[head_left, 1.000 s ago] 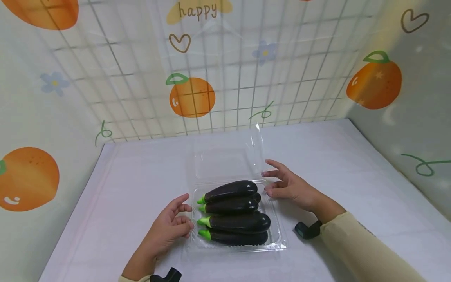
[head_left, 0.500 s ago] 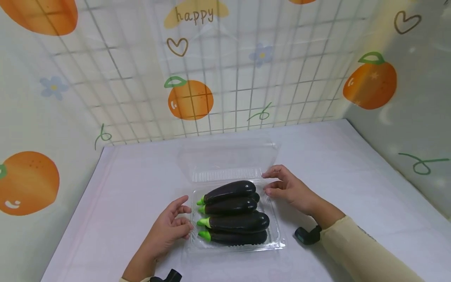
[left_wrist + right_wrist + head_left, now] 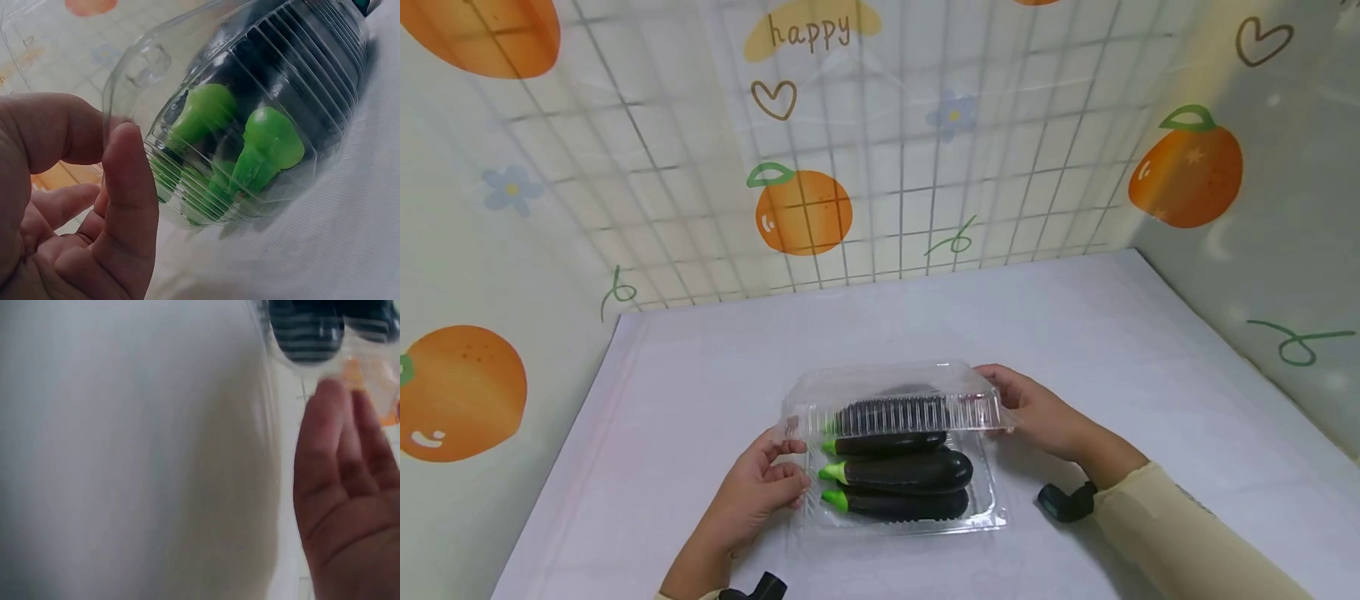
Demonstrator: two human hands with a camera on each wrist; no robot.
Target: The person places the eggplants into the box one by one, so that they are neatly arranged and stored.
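A clear plastic clamshell container (image 3: 996, 515) holds several dark eggplants (image 3: 910, 471) with green stems, lying side by side, stems to the left. Its lid (image 3: 947, 382) is tilted partway over the base, above the far eggplants. My left hand (image 3: 760, 479) pinches the container's left rim between thumb and index finger; the left wrist view shows the rim (image 3: 115, 94) between them. At the lid's right side is my right hand (image 3: 1045, 417), its fingers partly hidden behind the plastic. In the blurred right wrist view its fingers (image 3: 322, 431) look fairly straight against the container's edge.
A white cloth covers the table (image 3: 700, 358). Behind it hangs a sheet (image 3: 865, 150) printed with oranges, with a wire grid showing through. Dark wrist devices (image 3: 1067, 502) sit at both forearms, near the table surface.
The lid has swung from standing open at the back, forward and down over the far eggplants. My right hand has followed slightly forward and right. The left hand and base stay in place.
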